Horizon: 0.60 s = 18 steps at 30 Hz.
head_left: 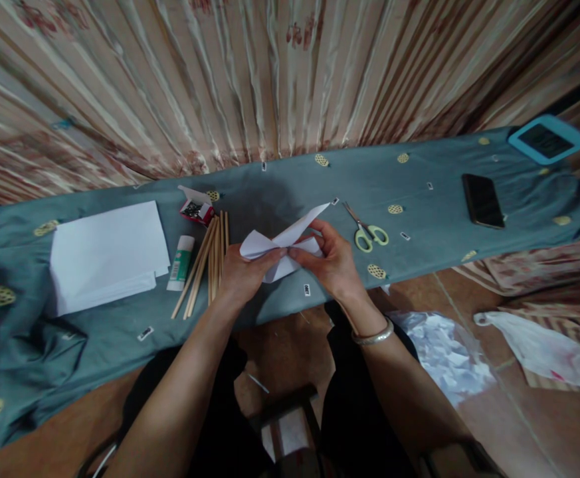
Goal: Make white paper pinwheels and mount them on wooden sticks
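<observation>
Between my hands is a white paper pinwheel shape (290,237), its pointed flaps spreading outward and one long flap rising to the upper right. My left hand (244,273) pinches it from the left, thumb pressed near the middle. From the right, my right hand (333,260) grips it too, its thumb meeting the other at the centre and the fingers behind the paper. Just left of my left hand lie several thin wooden sticks (201,269). Scissors with pale green handles (364,237) rest to the right of my right hand, blades partly apart.
A stack of white paper (107,255), a glue stick (181,263) and a small open red box (196,208) are on the cloth-covered table (290,192). Farther right are a phone (483,200) and a blue-framed device (547,139). A bag of paper scraps (444,355) sits on the floor.
</observation>
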Each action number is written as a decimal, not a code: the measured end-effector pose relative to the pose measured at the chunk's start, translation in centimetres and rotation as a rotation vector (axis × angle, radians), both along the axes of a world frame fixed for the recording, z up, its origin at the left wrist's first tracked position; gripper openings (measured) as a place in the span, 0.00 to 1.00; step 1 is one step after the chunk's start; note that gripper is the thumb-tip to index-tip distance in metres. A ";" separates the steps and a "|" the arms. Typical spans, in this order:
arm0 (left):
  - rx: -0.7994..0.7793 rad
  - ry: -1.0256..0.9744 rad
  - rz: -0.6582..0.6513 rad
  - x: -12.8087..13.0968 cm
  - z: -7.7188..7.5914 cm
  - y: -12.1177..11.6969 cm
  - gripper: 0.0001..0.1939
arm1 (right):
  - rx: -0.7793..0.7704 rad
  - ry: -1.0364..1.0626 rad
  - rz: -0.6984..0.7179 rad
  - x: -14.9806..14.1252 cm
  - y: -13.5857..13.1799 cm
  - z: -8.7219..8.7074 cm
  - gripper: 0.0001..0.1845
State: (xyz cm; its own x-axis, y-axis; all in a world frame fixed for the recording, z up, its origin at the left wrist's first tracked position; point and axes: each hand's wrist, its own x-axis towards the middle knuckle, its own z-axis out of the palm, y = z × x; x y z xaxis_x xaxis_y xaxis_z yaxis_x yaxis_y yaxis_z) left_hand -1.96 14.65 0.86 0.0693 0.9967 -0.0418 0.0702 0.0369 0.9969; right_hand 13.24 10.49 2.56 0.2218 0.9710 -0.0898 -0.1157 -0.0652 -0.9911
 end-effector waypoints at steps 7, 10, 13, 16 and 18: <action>0.031 -0.016 -0.015 0.0 0.3 0.0 0.12 | 0.004 0.040 0.002 -0.2 0.2 -0.1 0.27; 0.042 -0.022 -0.036 -0.1 0.3 0.0 0.13 | 0.012 0.052 0.010 -0.3 0.3 -0.3 0.29; 0.066 0.011 -0.032 -0.2 0.2 0.0 0.13 | 0.023 0.041 0.021 -0.2 0.4 -0.5 0.30; 0.066 0.076 -0.016 -0.3 0.4 -0.2 0.12 | 0.029 0.056 0.023 -0.2 0.4 -0.6 0.28; 0.063 0.104 -0.018 -0.4 0.7 -0.2 0.12 | 0.023 0.068 0.027 -0.2 0.4 -0.6 0.27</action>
